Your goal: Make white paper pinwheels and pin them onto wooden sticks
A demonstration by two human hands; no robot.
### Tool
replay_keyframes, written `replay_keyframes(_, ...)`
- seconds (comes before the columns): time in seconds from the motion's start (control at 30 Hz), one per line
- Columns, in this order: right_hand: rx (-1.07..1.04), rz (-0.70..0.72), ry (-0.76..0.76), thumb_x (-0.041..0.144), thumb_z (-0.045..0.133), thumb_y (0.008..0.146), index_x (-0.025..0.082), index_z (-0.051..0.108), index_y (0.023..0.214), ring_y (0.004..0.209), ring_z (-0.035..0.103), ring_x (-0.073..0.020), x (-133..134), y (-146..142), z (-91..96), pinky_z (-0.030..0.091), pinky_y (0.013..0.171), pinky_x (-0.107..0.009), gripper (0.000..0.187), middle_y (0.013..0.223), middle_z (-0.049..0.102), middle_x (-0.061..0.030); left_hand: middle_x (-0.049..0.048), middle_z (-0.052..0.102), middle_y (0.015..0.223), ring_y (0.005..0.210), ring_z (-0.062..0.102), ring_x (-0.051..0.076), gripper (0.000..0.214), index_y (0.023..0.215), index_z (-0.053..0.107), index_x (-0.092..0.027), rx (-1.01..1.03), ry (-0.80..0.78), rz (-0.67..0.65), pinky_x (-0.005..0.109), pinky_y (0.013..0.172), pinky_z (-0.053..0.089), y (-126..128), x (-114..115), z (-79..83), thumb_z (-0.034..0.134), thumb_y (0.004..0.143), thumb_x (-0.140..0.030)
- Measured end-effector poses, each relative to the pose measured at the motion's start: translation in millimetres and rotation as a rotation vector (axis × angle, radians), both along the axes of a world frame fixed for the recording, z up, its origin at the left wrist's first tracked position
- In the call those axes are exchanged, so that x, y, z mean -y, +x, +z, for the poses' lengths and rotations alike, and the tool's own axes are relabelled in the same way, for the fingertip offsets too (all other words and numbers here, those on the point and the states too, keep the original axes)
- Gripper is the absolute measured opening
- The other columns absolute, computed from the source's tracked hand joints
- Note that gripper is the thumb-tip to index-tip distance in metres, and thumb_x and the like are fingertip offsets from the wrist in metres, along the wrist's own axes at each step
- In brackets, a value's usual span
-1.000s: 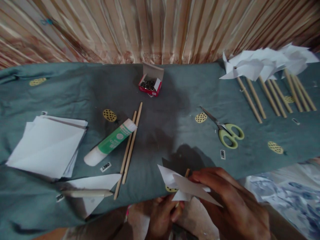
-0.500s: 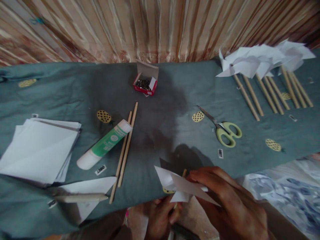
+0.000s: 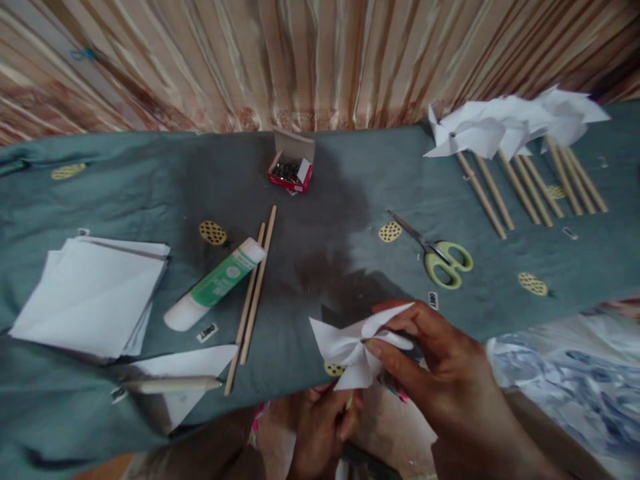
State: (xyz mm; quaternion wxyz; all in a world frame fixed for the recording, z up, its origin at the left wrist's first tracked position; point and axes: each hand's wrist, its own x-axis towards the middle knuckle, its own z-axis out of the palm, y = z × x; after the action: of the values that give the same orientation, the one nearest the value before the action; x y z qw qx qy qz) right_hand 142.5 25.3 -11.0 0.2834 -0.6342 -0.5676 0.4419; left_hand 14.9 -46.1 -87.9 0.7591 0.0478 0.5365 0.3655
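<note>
A white paper pinwheel [image 3: 350, 353] is held over the table's near edge, its folded blades fanned round the centre. My right hand [image 3: 440, 367] pinches it, thumb near the centre and fingers behind the right-hand blades. Below it, my left hand [image 3: 323, 423] is closed round what looks like the pinwheel's wooden stick; only a small end shows between the fingers. Nearest on the table are scissors with green handles [image 3: 449, 265], to the right, and two loose wooden sticks [image 3: 257, 287], to the left.
A glue stick [image 3: 215, 283] leans across the loose sticks. At left lie a stack of white paper squares [image 3: 90, 293] and a pencil [image 3: 170, 385] on folded paper. An open red box of metal pins [image 3: 290, 170] stands at the back. Several finished pinwheels [image 3: 510, 127] lie at right.
My right hand has turned the pinwheel so that its front faces up, and the thumb now presses near its centre. My left hand stays below it. The view has shifted slightly.
</note>
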Motion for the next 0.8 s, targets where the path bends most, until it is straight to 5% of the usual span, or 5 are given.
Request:
replay_keyframes(0.17,-0.295,-0.030,-0.166,0.025,0.064,0.081,0.020,0.061,0.089,0.077,0.067,-0.0143,-13.6,-0.5,1.0,0.052,0.066,-0.023,0.010,0.086,0.071,-0.0015,-0.0078,0.038,0.037,0.031,0.020,0.000,0.044,0.046,0.055,-0.015,0.084,-0.063,0.118,0.020,0.038,0.008,4.4,-4.9,11.9,0.081,0.050,-0.051)
replay_keyframes(0.3,-0.338,0.031,-0.204,0.021,0.065,0.075,0.018,0.061,0.091,0.075,0.067,-0.0162,-24.2,1.7,-4.2,0.051,0.065,-0.027,0.017,0.084,0.072,-0.0031,-0.0045,0.054,0.049,0.031,0.025,-0.002,0.044,0.060,0.065,-0.013,0.081,-0.058,0.186,0.018,0.036,0.011,6.2,-7.1,23.3,0.086,0.044,-0.048)
replay_keyframes(0.53,-0.108,0.062,-0.160,0.014,0.070,0.061,0.019,0.061,0.075,0.080,0.067,-0.0191,-41.3,-1.0,-9.6,0.051,0.071,-0.029,0.018,0.080,0.072,-0.0026,-0.0038,0.056,0.056,0.036,0.032,-0.001,0.043,0.069,0.069,-0.010,0.106,0.056,0.279,0.017,0.037,0.020,9.6,-4.7,30.8,0.087,0.045,-0.042)
replay_keyframes(0.8,0.169,0.126,-0.277,0.014,0.076,0.060,0.016,0.065,0.080,0.074,0.065,-0.0151,-58.0,-7.0,-1.9,0.050,0.062,-0.021,0.023,0.080,0.072,-0.0025,-0.0026,0.058,0.057,0.040,0.038,0.000,0.040,0.071,0.070,-0.010,0.169,0.083,0.341,0.015,0.038,0.024,10.2,-3.4,40.1,0.088,0.042,-0.030)
